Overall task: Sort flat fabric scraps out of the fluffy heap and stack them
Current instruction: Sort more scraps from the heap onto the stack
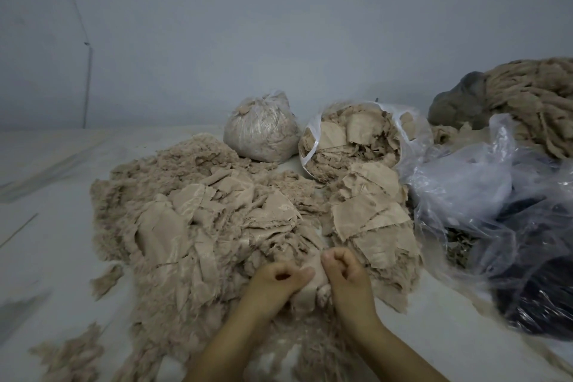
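Head view: left hand (279,281), right hand (344,270) pinch one scrap (310,288).

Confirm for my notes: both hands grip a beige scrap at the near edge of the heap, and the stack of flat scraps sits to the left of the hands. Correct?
Not quite. The left hand and right hand do grip a beige scrap at the near edge of the heap, but the stack of flat scraps sits to their right, as the head view shows.
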